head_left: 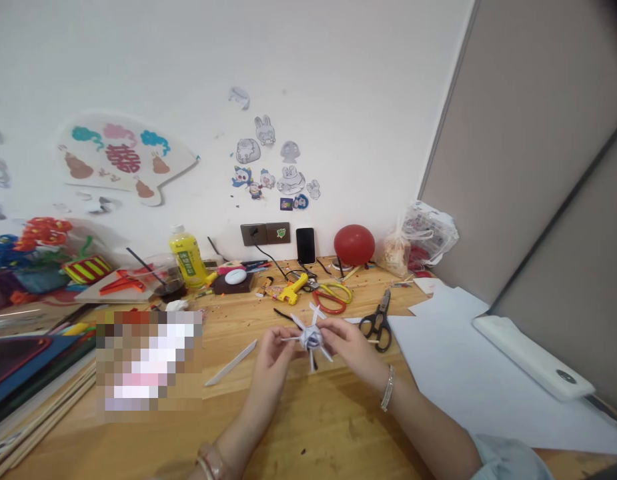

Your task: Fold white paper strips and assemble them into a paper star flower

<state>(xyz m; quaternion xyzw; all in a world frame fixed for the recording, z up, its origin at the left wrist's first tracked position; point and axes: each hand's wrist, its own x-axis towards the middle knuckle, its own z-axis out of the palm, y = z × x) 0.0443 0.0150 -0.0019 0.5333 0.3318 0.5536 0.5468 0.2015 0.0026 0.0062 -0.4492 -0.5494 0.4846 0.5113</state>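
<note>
Near the middle of the wooden table, both hands hold a small woven white paper piece with several strips sticking out around a knotted centre. My left hand pinches a strip on its left side. The fingers of my right hand grip its upper right side. A loose white paper strip lies on the table left of my left hand. Black scissors rest just right of my right hand, their blades pointing away. Behind the paper piece are scissors with red and yellow handles and a yellow glue gun.
White paper sheets and a long white device cover the right side. At the back stand a yellow bottle, a phone and a red balloon. Wooden sticks lie at left; a dark drink cup stands back left.
</note>
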